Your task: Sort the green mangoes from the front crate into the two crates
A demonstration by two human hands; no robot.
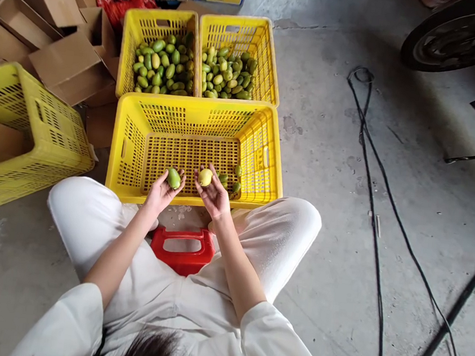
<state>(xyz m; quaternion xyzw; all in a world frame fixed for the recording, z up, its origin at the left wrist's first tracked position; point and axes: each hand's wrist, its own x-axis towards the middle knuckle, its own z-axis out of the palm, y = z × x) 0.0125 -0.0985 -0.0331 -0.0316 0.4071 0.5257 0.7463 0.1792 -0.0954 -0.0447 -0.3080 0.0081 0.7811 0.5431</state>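
My left hand (163, 192) is turned palm up, its fingers curled around a smooth green oval fruit (173, 178). In my right hand (215, 197) lies a pale yellow fruit (205, 177), rounder than the green one, held by the fingers. Both hands are over the near side of a large yellow plastic crate (202, 105). Inside that crate, just right of my right hand, are several small green fruits (238, 171), partly hidden by the hand.
Behind stand two yellow crates, the left (125, 53) and right (270, 62), each holding many green and yellowish fruits. Another yellow crate (62, 131) and cardboard boxes (69, 64) are at left. A red stool (181, 260) is beneath me. Black cables (371, 198) cross the right floor near a wheel (451, 36).
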